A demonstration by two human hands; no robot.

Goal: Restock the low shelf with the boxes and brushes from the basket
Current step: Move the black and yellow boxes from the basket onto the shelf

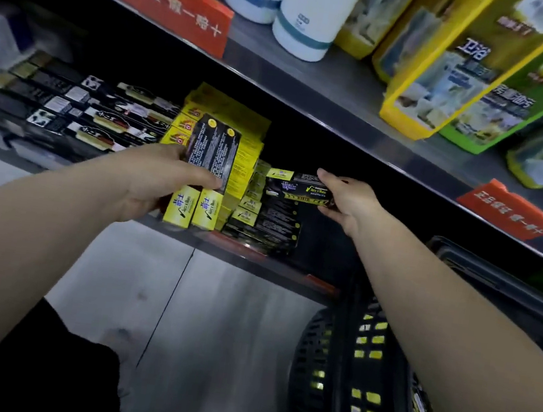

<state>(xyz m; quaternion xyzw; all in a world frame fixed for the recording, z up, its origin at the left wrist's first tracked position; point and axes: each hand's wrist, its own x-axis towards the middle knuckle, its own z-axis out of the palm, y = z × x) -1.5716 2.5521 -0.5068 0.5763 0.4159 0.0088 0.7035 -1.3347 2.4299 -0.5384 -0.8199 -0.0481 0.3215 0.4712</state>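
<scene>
Both forearms reach from the camera toward the low shelf [170, 230], under the overhanging upper shelf [313, 87]. Beneath the right arm stands the black basket [321, 368], with yellow showing through its holes. On the low shelf, brush packs [101, 121] lie at the left, a yellow stack [236, 121] in the middle and a black stack [271, 219] just right of it. The left hand [159, 184] grips a pair of boxes [213, 153] upright before the yellow stack. The right hand [347, 198] pinches one box [296, 190] flat, just above the black stack. Set down crooked, it could nudge that stack off the near front edge, and the two-box grip may slip. Dark free room lies right of the black stack.
</scene>
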